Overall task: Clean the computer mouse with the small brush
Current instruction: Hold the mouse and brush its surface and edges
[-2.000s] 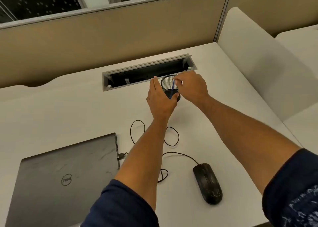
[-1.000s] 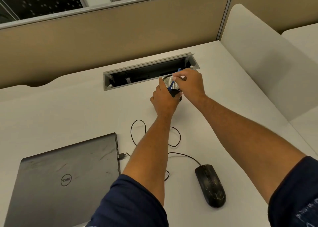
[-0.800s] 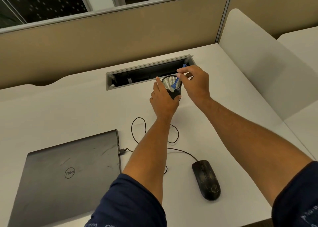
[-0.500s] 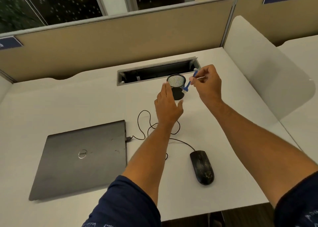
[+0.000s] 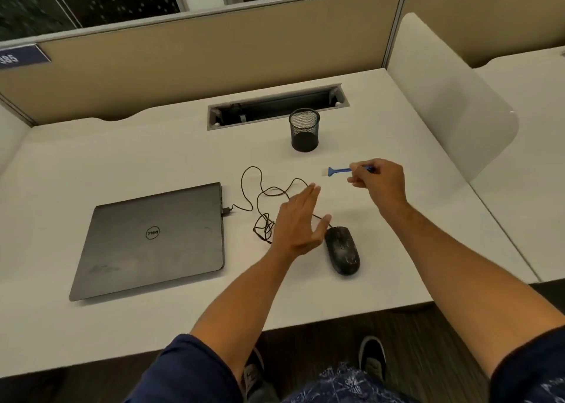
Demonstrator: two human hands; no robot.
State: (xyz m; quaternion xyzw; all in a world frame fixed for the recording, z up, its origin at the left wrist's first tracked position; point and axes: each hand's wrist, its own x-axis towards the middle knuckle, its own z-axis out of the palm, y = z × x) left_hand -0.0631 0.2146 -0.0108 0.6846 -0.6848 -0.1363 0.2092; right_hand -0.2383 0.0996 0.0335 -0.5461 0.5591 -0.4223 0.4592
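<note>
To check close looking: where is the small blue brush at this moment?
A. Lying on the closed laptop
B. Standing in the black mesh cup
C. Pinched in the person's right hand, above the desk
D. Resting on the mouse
C: the right hand pinches the blue brush over the desk, apart from the mesh cup.

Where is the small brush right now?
In the head view, the small blue brush is pinched in the right hand, held above the desk between the mesh cup and the mouse.
</note>
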